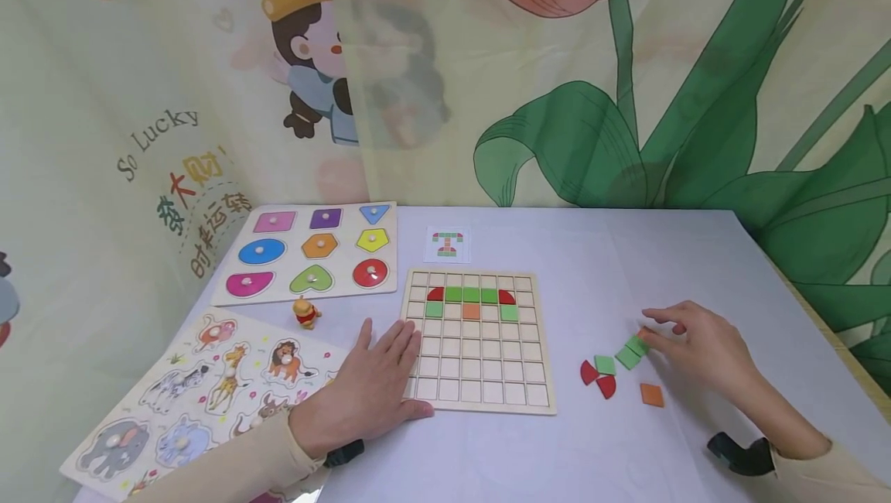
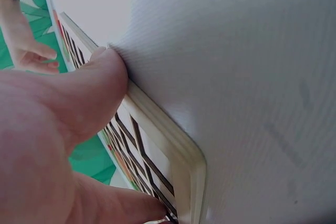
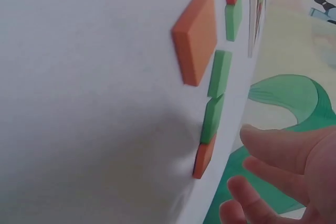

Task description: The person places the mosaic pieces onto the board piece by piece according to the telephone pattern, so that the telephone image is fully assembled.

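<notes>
My left hand [image 1: 379,379], fingers straight, rests on the left edge of a wooden grid board [image 1: 487,410]. Its thumb [image 2: 107,72] lies along the near edge in the left wrist view. Along the board's top run red quarter-round pieces [image 1: 435,294] with green squares [image 1: 471,295] between them. Below these sit an orange square [image 1: 471,311] and a green one on either side. My right hand [image 1: 710,344] hovers over the loose tiles with thumb and fingers apart, holding nothing. Beneath it an orange tile [image 3: 205,157] lines up with two green tiles [image 3: 212,119].
Another green tile [image 1: 605,365], red quarter-rounds [image 1: 607,387] and an orange tile [image 1: 652,395] lie nearby. A pattern card [image 1: 448,245] stands behind the board. Leftward are a shape puzzle [image 1: 341,278], an animal puzzle [image 1: 174,333] and a small bear figure [image 1: 306,313].
</notes>
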The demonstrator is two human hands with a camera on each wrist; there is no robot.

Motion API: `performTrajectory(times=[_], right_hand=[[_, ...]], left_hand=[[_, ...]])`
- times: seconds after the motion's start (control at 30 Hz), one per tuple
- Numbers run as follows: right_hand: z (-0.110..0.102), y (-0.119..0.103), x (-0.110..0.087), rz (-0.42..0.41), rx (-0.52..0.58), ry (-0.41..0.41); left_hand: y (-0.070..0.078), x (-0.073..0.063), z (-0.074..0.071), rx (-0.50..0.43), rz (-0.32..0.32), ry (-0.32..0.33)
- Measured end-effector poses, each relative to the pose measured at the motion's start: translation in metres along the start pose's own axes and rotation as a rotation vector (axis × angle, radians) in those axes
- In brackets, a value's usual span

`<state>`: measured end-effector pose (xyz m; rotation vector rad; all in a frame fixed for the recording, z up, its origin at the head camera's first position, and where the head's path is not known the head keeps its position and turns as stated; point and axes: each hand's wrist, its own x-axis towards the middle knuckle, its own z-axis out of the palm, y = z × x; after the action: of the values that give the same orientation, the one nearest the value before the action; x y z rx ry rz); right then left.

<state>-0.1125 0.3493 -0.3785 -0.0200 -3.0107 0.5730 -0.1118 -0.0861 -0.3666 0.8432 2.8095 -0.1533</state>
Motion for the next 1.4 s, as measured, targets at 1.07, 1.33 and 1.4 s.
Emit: performTrajectory(times=[1.07, 1.33, 1.4], right_hand=[[0.006, 0.009, 0.000, 0.029, -0.045, -0.048], [-0.001, -0.008, 0.000, -0.080, -0.051, 0.058], [0.000, -0.017, 0.000, -0.119, -0.051, 0.079]], left_hand=[[-0.001, 0.000, 0.003, 0.059, 0.014, 0.018], [-0.001, 0.001, 0.003, 0.051, 0.011, 0.018], [-0.001, 0.001, 0.004, 0.046, 0.010, 0.017]])
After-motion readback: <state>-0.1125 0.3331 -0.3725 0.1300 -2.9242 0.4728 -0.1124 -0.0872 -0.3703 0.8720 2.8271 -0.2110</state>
